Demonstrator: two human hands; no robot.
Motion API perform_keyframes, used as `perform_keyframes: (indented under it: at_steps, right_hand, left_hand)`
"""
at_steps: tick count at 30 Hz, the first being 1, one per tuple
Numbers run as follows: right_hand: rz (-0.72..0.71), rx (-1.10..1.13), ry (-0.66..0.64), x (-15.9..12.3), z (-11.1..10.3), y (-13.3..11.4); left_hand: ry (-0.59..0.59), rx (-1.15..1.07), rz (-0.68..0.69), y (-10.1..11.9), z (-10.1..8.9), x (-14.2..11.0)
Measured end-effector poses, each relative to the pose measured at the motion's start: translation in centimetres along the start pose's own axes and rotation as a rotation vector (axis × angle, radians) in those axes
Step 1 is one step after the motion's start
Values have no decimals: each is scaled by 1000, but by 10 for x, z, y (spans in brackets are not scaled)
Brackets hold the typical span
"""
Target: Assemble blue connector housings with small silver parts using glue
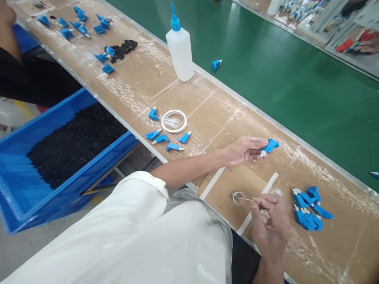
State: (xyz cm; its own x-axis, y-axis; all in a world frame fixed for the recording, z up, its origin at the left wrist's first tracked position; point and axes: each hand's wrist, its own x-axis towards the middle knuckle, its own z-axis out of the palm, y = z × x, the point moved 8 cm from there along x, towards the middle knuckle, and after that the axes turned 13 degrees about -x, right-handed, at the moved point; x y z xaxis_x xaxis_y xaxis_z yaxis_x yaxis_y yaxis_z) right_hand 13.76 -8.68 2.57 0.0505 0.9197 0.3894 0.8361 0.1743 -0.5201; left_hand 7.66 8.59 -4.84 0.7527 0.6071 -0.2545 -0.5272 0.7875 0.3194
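Between the fingertips of my left hand (244, 150) is a small blue plastic part (271, 146) with a white tip, held above the worktable. My right hand (272, 221) pinches a thin stick (245, 199), whose far end reaches into a small round clear cup (237, 198). The cup stands on a brown cardboard sheet (245, 177) fixed with white tape. Right of my right hand lies a cluster of similar blue parts (308, 217) with white ends. Several more blue parts (161, 138) lie around a white tape roll (174, 121) to the left.
A white squeeze bottle (180, 53) with a blue nozzle stands by the table's far edge. Beyond runs a green belt (266, 79) carrying a blue part (216, 64). Black pieces (124, 49) lie farther left. A blue bin (17, 189) of black pieces sits below, near another person's arm (12, 35).
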Motion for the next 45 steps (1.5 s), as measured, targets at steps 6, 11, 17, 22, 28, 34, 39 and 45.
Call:
perform_keyframes:
  at_steps: [6,11,17,22,28,34,39,45]
  right_hand:
    - [51,-52,-64,11,7,14]
    - [93,-211,-78,61,14,64]
    - [-141,-210,-219,99,52,84]
    - [-266,-264,-238,101,60,77]
    - [-303,-452,-344,104,69,82]
    - [-265,-662,-626,113,87,81]
    - [-201,-574,-599,123,78,75]
    - [155,-22,-347,106,32,87]
  left_hand:
    - [155,-193,109,33,-4,-2]
    - [209,-214,152,39,-12,2]
    - [196,-205,135,30,-16,5]
    - [201,-212,110,25,-18,7]
    - [189,-191,94,25,-13,5]
    - [202,-216,97,19,-17,6]
    - [188,-211,89,16,-15,5]
    - [99,-126,77,7,-7,3]
